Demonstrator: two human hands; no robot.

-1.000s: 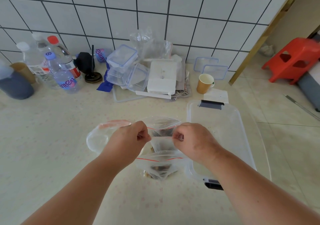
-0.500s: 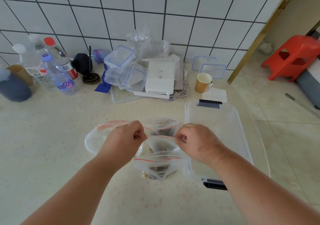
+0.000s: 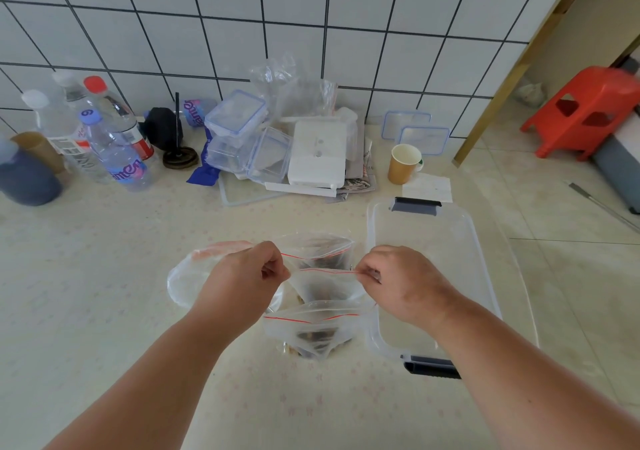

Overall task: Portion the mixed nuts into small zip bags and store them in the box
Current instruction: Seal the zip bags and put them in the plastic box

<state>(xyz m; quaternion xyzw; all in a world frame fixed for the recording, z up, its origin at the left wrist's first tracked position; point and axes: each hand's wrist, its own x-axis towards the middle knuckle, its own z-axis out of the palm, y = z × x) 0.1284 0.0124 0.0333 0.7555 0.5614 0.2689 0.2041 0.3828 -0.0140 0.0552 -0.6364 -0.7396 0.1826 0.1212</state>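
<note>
The clear storage box (image 3: 478,259) with dark grey latch handles at its near and far ends sits on the pale counter (image 3: 104,294), just right of the hands; its inside looks bare apart from the right forearm crossing over its near corner. Left of it, a crumpled clear bag (image 3: 187,276) with a pinkish patch lies partly hidden behind the left hand. Between the hands hangs a small zip bag (image 3: 322,285), transparent, with a thin red line along its mouth and a dark clump of nuts dimly showing low inside. The left hand (image 3: 242,283) pinches the left end of that red strip with curled fingers, and the right hand (image 3: 398,283) pinches the right end the same way, so the strip is stretched taut between them, above the counter. A second zip bag (image 3: 311,335) with dark nuts lies just below, and a third zip bag (image 3: 322,252) just behind.
</note>
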